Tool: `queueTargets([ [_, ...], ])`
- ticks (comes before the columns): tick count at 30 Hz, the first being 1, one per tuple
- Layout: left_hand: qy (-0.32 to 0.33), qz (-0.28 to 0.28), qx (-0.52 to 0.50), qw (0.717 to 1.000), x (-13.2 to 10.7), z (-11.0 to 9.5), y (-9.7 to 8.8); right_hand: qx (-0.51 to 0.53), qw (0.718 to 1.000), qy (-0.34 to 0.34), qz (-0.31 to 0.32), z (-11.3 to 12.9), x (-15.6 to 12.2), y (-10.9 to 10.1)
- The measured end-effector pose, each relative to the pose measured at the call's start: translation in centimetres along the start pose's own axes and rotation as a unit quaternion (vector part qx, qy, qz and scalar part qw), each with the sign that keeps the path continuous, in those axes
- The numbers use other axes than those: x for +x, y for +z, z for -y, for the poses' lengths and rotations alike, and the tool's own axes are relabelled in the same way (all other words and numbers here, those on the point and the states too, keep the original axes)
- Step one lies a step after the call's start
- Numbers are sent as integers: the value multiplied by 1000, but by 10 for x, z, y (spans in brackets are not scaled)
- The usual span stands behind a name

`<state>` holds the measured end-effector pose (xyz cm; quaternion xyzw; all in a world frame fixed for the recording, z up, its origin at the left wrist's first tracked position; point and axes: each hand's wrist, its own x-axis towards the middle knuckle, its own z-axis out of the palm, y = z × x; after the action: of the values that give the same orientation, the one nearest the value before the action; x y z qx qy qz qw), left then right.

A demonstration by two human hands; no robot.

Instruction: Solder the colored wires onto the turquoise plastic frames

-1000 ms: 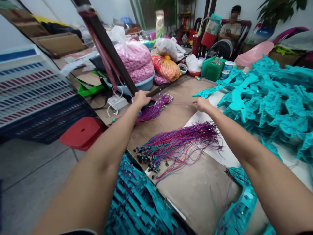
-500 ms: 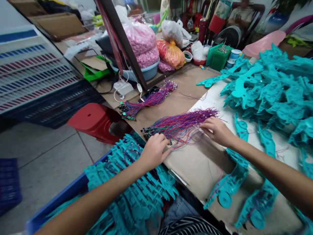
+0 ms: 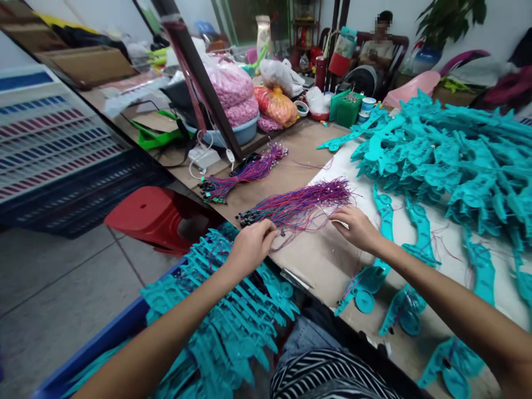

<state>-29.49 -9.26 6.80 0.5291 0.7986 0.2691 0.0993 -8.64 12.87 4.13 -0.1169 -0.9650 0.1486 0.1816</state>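
A loose bundle of red, blue and purple wires (image 3: 299, 208) lies on the brown table (image 3: 316, 260) in front of me. My left hand (image 3: 249, 246) pinches wires at the bundle's near, connector end. My right hand (image 3: 353, 226) has its fingers curled on the wires at the other end. A second, tied wire bundle (image 3: 245, 174) lies farther back beside a dark slanted post (image 3: 199, 77). A few teal plastic parts (image 3: 366, 282) with wires attached lie by my right forearm.
A large heap of teal plastic parts (image 3: 449, 155) fills the right of the table. A blue crate of teal parts (image 3: 224, 332) sits at my lap. A red stool (image 3: 145, 213) stands left. Bags of pink and orange pieces (image 3: 241, 94), a green box (image 3: 347, 108) and a seated person (image 3: 378, 47) are behind.
Both hands came back from the far bundle near the post to the near bundle. Since half a second ago they shifted slightly, fingers closing on wires.
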Motion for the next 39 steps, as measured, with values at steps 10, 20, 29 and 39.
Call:
queueTargets([
  [10,52,-26,-219,974,38,-60,-48,31,993,111,-2,1,42,12],
  [20,56,-101,-321,940,89,-102,-68,136,963,217,-81,-44,37,-68],
  [29,46,-76,-334,938,108,-106,-65,245,935,253,-44,-39,45,-90],
  [39,14,-161,-357,920,152,-28,-113,351,910,217,-27,-69,75,-130],
])
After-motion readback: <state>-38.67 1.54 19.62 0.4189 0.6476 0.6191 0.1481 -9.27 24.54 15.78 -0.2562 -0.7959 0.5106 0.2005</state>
